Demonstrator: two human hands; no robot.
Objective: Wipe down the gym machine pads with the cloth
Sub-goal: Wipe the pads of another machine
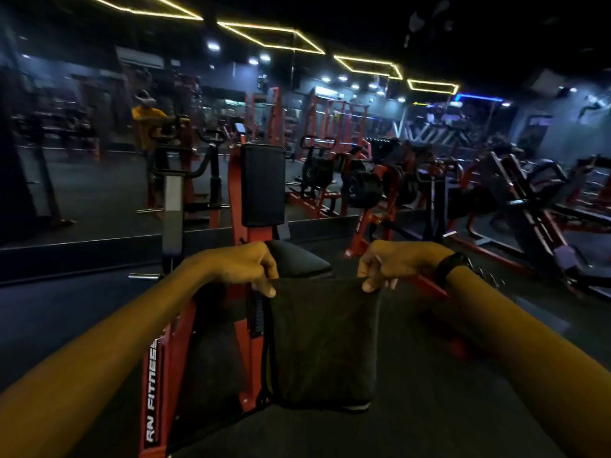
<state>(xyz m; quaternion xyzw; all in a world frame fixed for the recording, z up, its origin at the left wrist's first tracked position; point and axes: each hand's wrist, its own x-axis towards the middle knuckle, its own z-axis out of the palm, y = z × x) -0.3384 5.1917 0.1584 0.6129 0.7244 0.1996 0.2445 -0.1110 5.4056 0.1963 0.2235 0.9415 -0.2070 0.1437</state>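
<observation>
Two hands, left and right, pinch the dark cloth's top corners, hanging before the seat pad.

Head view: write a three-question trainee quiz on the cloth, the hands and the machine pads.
1. True or false: the dark cloth is spread flat on the seat pad.
2. Which hand wears the black wristband? A) left hand B) right hand C) neither
3. Fill in: the upright back pad stands on a frame coloured ____.

Key
1. False: the cloth hangs in the air in front of the machine, each hand pinching a top corner.
2. B
3. red
</observation>
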